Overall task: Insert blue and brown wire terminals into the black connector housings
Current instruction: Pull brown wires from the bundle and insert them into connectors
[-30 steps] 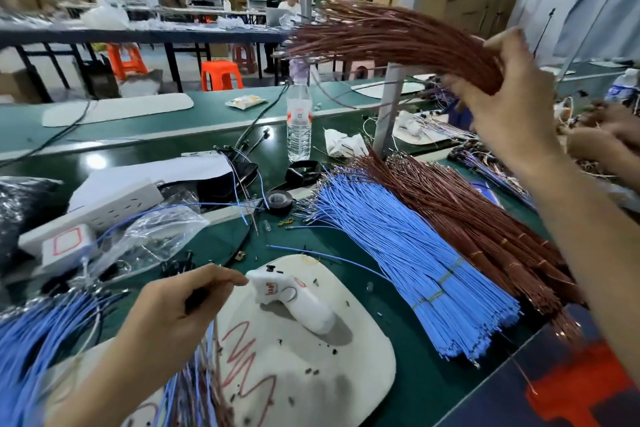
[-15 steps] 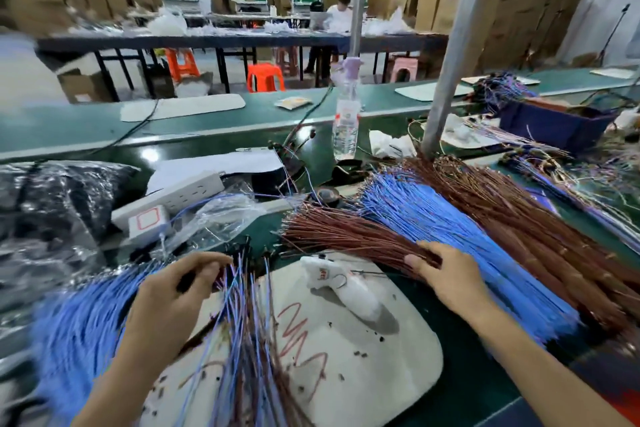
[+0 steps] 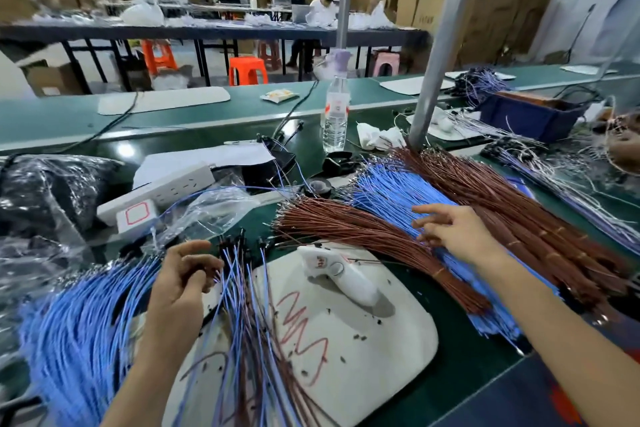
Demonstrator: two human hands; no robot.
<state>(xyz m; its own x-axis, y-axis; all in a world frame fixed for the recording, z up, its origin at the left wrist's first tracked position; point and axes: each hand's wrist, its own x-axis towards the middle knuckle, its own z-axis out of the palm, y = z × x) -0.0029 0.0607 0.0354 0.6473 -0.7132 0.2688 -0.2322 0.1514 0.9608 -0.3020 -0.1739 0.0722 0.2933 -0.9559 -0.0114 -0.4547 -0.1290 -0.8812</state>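
Brown wire sheaf [image 3: 346, 232]: lies fanned across the middle of the frame, with its metal terminal ends pointing upper left and its tail crossing the blue wire bundle [image 3: 388, 191]. A larger tied brown bundle [image 3: 519, 215] lies beyond, toward the right.
Black connector housings [image 3: 239, 243]: clustered at the tips of mixed blue and brown leads that run down the lower centre, just right of the left hand.
Right hand [image 3: 453, 236]: fingers spread and nearly straight, gripping nothing. The fingertips are over the sheaf where it meets the blue wires; whether they touch is too blurred to tell.
Left hand [image 3: 180, 288]: thumb raised and fingers loosely curled just beside the housings. I cannot tell whether it pinches one.
Step in hand: most likely choosing a fresh wire from stock, with no insertion under way.
Next move: calls for parting one brown wire from the sheaf near its terminal end with a thumb-and-finger pinch. It then has to go across to a housing at the left hand, with the terminal lined up to an open cavity.
Surroundings: a white mat [image 3: 381, 374] with a red scribble carries a white handheld tool [image 3: 341, 276]. Loose blue wires [image 3: 79, 322] fill the lower left, and a water bottle [image 3: 336, 118] stands at upper centre.
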